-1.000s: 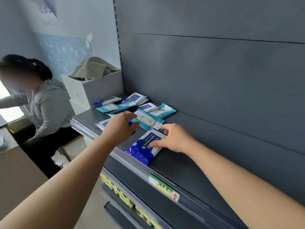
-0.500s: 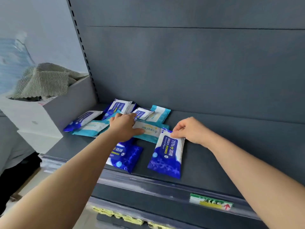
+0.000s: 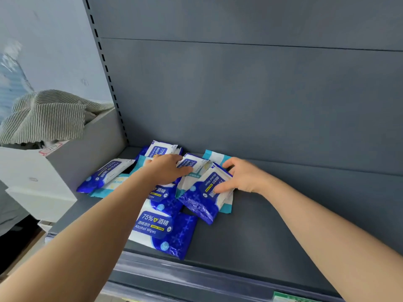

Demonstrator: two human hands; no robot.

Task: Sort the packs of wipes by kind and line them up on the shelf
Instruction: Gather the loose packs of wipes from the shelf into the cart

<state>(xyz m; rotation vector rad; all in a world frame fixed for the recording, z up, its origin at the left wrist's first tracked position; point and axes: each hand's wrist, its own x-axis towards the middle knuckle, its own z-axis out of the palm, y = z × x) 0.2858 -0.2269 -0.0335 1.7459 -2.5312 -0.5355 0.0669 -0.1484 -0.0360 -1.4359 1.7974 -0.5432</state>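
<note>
2 bare hands reach onto the dark grey shelf [image 3: 272, 225], over a loose heap of wipe packs at its far left. The right hand [image 3: 242, 177] grips a tilted blue pack [image 3: 202, 197]: the thumb presses on its printed face and the curled fingers hook over its far edge. That pack lies slanted across a teal-edged pack [image 3: 226, 207], whose corner shows beneath it on the right.

The left hand [image 3: 168, 171] lies palm down on the middle of the heap with its thumb stretched to the right, along a small white-and-blue pack [image 3: 193, 163]. Its fingertips are hidden behind the knuckles, so I cannot tell whether it holds anything.

Just near of the left hand, a big blue pack [image 3: 165, 232] marked "75%" and "Alcohol Wipes" lies flat close to the shelf's near edge. It partly covers another blue pack [image 3: 165, 201] behind it. At the far left a long blue-and-white pack [image 3: 104, 174] rests on a teal one [image 3: 113, 186]. Against the back panel [image 3: 239, 94] are 1 more blue pack [image 3: 161, 149] and 1 teal-and-white pack [image 3: 216, 156].

Left of the shelf, a white box [image 3: 65, 166] carries a striped grey cloth [image 3: 43, 116]. A clear price rail [image 3: 174, 273] runs along the shelf's near edge, with a green tag [image 3: 287, 298] at its right.
</note>
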